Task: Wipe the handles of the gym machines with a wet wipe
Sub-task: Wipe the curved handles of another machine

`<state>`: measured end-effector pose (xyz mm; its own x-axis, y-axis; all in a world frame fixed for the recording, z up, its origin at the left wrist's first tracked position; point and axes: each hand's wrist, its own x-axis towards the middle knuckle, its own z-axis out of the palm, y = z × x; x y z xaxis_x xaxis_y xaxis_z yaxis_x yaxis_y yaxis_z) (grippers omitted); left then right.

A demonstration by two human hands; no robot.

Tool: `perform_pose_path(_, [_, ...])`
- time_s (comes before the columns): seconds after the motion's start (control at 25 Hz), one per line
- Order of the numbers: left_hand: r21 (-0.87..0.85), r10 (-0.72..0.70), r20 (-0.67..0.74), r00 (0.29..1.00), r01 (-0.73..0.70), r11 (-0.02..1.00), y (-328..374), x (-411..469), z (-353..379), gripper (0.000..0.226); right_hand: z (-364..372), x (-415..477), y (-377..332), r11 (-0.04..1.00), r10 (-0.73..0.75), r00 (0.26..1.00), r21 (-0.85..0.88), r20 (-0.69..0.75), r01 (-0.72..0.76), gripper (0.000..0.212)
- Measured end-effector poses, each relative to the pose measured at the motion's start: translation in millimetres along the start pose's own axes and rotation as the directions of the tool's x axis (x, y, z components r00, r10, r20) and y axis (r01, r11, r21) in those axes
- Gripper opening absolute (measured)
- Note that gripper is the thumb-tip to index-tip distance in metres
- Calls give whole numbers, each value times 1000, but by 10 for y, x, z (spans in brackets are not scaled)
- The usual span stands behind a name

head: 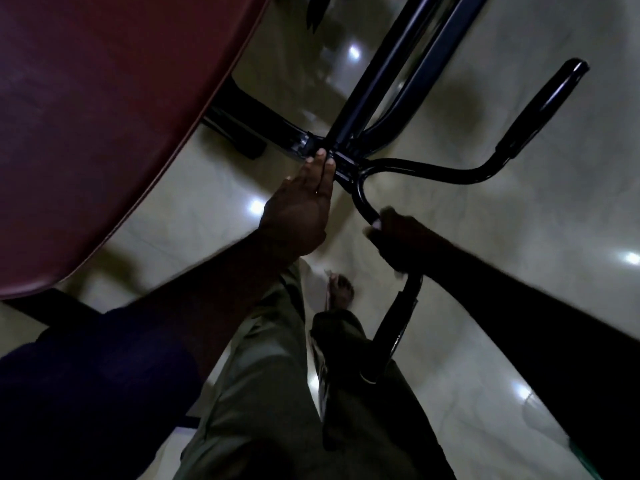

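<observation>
A black gym machine has a forked handlebar joined at a central bracket (341,161). My right hand (398,237) grips the near handle (398,327) where the bent tube meets the black grip, with a white wet wipe (372,226) showing at the fingers. With its fingers straight, my left hand (301,206) rests against the bracket. The far handle (543,109) with its black grip points up to the right, untouched.
A dark red padded seat (114,126) fills the upper left, close to my left arm. Two black frame tubes (401,71) run up from the bracket. Below lie a glossy pale floor (519,237), my trouser legs and my foot (341,289).
</observation>
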<state>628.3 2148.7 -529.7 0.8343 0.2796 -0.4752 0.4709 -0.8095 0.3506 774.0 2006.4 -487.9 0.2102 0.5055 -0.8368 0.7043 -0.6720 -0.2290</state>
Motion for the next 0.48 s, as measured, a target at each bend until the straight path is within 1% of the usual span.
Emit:
perform_pose_path(0.04, [38,0,-9,1000,1,999,9,7,29,103,-35,185,-114,996,9,998,91,-56,-4,36])
perform_pose_path(0.08, [86,2,-26,1000,0,996,20,5,52,101,-83,362,-205,975,-11,996,220,-87,30,38])
perform_pose_path(0.12, [118,6,-45,999,-1,993,30,11,67,100,-158,458,-247,925,-11,998,379,-65,35,40])
perform_pose_path(0.16, [134,9,-44,999,-3,991,50,9,68,101,-135,488,-177,868,-14,999,495,-29,26,40])
perform_pose_path(0.24, [149,-3,-1,1000,3,989,82,-1,39,106,-7,148,71,811,-9,999,585,42,-17,35])
perform_pose_path(0.32, [154,-18,14,1000,16,988,114,7,-15,111,172,-355,333,710,6,993,699,116,-86,31])
perform_pose_path(0.36, [158,-24,26,999,19,987,125,11,-25,113,253,-471,391,697,8,990,709,140,-106,32])
perform_pose_path(0.4, [165,-28,39,999,21,986,134,15,-35,115,283,-416,421,733,2,994,676,109,-75,33])
perform_pose_path(0.44, [174,-21,34,999,15,985,124,41,-5,117,220,-256,357,801,14,998,597,60,-47,36])
perform_pose_path(0.48, [178,-11,35,999,4,984,112,61,17,120,144,-21,246,849,-5,1000,528,28,-11,40])
